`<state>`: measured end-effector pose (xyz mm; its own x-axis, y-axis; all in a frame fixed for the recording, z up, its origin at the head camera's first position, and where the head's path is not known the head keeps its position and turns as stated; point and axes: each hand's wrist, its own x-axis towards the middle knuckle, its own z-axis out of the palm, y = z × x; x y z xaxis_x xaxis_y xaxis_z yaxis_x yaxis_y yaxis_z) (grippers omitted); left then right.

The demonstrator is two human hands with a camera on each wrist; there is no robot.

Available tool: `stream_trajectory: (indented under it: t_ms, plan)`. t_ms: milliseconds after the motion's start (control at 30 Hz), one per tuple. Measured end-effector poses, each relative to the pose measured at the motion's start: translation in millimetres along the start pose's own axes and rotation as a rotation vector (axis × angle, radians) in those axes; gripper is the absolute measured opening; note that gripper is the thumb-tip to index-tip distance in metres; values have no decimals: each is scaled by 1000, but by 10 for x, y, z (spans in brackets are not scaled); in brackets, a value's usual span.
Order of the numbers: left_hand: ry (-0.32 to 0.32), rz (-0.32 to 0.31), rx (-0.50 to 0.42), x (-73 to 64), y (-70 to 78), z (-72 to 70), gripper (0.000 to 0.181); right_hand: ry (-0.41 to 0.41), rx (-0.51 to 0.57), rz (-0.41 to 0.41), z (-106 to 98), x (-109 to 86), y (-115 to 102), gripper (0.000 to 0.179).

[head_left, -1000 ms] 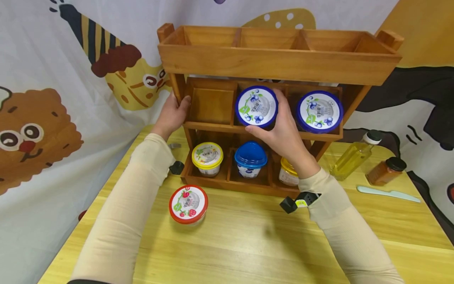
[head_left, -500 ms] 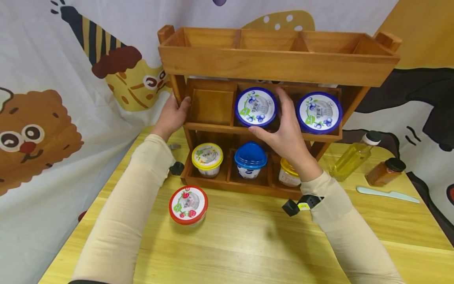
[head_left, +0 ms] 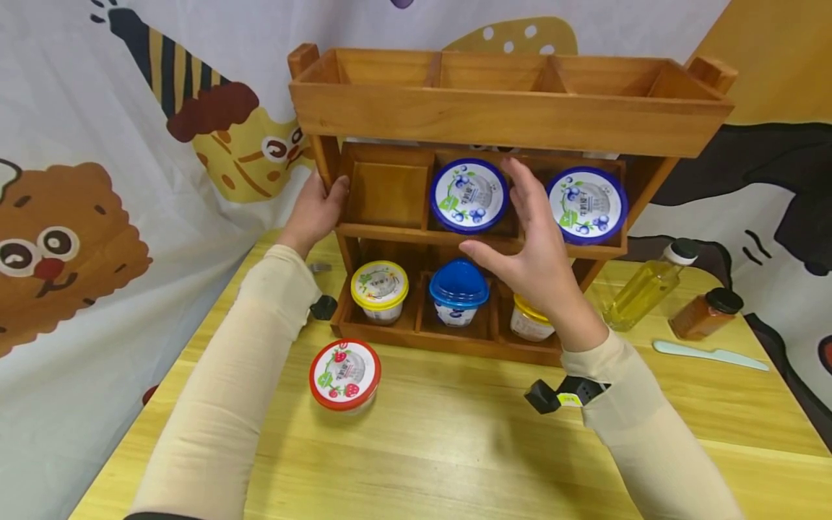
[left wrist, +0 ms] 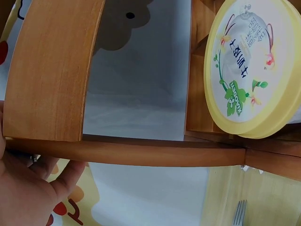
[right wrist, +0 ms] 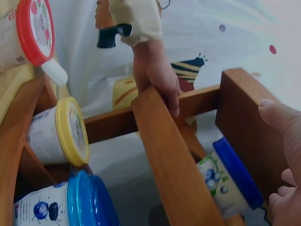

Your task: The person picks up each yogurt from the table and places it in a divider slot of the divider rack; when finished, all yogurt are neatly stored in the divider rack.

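On the left side of a three-tier wooden shelf (head_left: 507,115), my left hand (head_left: 315,213) grips the upright, thumb to the front and fingers behind it. A blue-lidded blueberry tub (head_left: 469,196) sits tilted forward in the middle compartment of the middle tier. Just right of that tub, my right hand (head_left: 536,249) is spread with thumb and fingers apart, holding nothing. Behind its fingers, a second blue-lidded tub (head_left: 591,206) fills the right compartment. In the right wrist view the first blueberry tub (right wrist: 228,181) rests behind the tier's front board.
The bottom tier holds a yellow-lidded tub (head_left: 380,285), a blue domed tub (head_left: 458,289) and another yellow-lidded tub (head_left: 529,323). A red-lidded tub (head_left: 345,375) stands on the table in front. An oil bottle (head_left: 650,289), a brown jar (head_left: 705,315) and a pale knife (head_left: 711,355) lie right.
My right hand has let go of the middle blueberry tub and drawn back to the right and down, its fingers opening. The left hand has stayed on the shelf.
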<state>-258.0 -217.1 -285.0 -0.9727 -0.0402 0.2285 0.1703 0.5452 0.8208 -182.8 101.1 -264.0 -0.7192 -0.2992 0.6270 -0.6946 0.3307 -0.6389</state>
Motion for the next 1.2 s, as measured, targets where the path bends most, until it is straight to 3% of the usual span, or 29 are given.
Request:
stream_trajectory:
  t_ms: [500, 900, 1200]
  plan:
    - [-4, -24, 4, -3, 12, -9, 48, -115, 121, -179, 185, -125, -350, 103]
    - [-10, -33, 8, 12, -5, -2, 49, -289, 123, -147, 513, -286, -400, 105]
    - [6, -15, 7, 9, -5, 9, 47, -397, 95, -63, 751, -415, -351, 104]
